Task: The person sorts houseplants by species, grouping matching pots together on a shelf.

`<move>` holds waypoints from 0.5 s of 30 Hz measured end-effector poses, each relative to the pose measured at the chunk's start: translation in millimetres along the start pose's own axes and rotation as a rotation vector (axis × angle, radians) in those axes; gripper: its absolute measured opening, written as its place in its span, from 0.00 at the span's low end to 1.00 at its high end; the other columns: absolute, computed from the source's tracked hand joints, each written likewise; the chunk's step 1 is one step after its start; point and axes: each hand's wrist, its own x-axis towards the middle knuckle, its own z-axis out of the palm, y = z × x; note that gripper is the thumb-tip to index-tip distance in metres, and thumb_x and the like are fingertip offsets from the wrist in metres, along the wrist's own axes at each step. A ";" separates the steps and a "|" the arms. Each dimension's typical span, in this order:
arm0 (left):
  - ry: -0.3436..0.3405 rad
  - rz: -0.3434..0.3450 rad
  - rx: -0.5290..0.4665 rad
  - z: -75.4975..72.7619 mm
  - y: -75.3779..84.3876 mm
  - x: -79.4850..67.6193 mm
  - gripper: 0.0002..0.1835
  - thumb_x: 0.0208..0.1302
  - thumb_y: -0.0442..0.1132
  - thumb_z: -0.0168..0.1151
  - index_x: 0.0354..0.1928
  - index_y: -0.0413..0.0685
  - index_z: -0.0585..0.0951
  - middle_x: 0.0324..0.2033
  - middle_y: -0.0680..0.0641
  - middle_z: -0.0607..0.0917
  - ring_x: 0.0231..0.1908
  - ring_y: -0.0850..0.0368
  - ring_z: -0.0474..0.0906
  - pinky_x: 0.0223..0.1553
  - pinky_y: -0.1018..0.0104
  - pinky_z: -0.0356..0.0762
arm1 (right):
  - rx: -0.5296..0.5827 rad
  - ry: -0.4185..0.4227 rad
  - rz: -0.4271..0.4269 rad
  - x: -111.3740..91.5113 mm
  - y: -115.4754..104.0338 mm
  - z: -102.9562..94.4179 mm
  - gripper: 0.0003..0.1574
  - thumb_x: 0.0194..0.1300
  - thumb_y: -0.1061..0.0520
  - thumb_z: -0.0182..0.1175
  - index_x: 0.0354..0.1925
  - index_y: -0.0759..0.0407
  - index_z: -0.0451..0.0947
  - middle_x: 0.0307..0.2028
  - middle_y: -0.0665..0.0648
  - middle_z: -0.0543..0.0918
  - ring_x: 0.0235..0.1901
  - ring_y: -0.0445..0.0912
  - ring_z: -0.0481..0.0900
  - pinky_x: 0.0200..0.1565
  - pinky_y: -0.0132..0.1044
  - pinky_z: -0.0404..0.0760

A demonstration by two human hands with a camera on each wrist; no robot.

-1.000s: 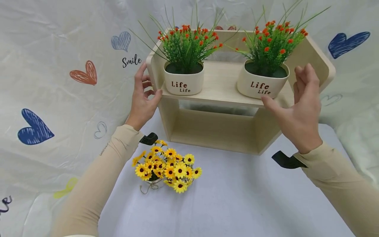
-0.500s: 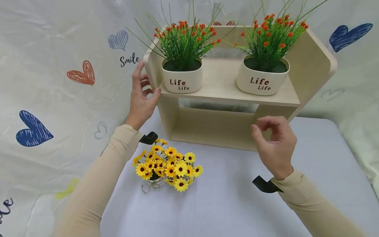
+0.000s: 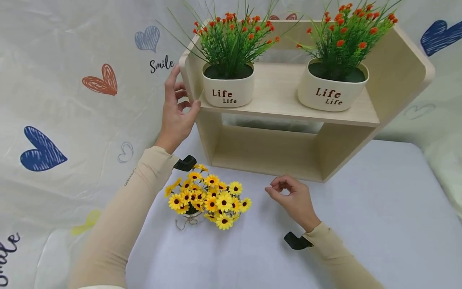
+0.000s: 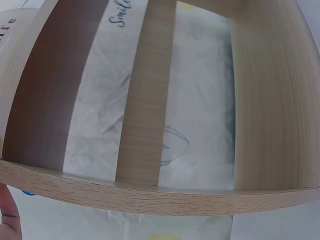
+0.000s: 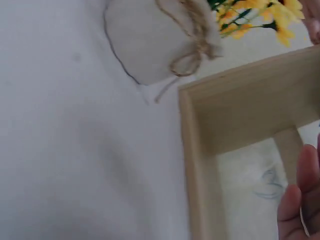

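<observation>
Gripping the shelf (image 3: 277,88), left hand (image 3: 176,116); right hand (image 3: 296,202) loosely curled

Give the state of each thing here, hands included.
Pale wooden shelf: standing on the white table.
Left oval cream pot with orange flowers: upright on the upper board.
Right oval cream pot with orange flowers: upright, same board.
Yellow flowers in white pot: on the table, twine tied.
Left hand: gripping the shelf's left side.
Right hand: loosely curved, holding nothing.

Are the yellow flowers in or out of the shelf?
Out: the head view shows the yellow flowers and their pot on the table, in front of the shelf.
</observation>
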 end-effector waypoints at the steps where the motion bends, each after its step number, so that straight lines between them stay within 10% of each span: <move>1: -0.003 0.001 -0.001 0.5 0.6 0.4 0.43 0.70 0.29 0.60 0.80 0.58 0.52 0.61 0.40 0.71 0.54 0.59 0.73 0.55 0.69 0.78 | 0.000 -0.032 0.015 -3.0 3.0 4.2 0.11 0.59 0.60 0.76 0.38 0.54 0.83 0.31 0.49 0.83 0.32 0.36 0.79 0.39 0.28 0.80; 15: -0.003 0.026 0.018 -1.1 -0.7 -0.5 0.43 0.70 0.29 0.60 0.80 0.56 0.52 0.61 0.39 0.71 0.54 0.59 0.74 0.54 0.69 0.78 | 0.129 -0.393 0.218 -27.6 17.7 65.8 0.45 0.48 0.51 0.83 0.63 0.48 0.74 0.59 0.53 0.82 0.54 0.47 0.81 0.61 0.41 0.83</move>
